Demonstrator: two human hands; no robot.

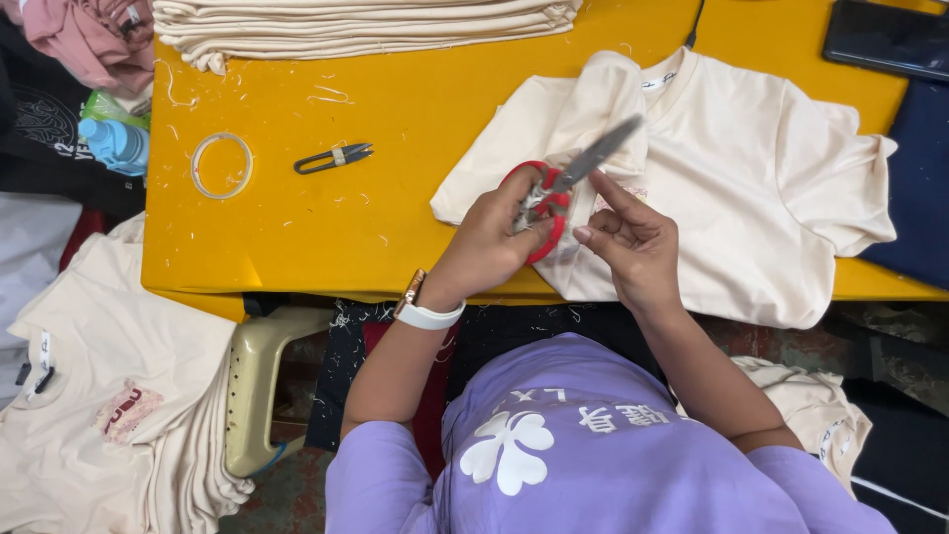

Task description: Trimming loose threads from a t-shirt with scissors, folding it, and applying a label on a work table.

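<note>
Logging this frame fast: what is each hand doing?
Left hand: closed on red-handled steel scissors.
Right hand: loosely open, holds nothing, over cream cotton T-shirt.

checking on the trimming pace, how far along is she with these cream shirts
Done, by the look of it: a folded stack of cream shirts at the yellow table's far edge. In hand: the left hand grips red-handled scissors, the right hand pinches at the cream t-shirt spread on the table. Possibly left: a pile of cream shirts beside the stool, though whether they are finished cannot be told.
</note>
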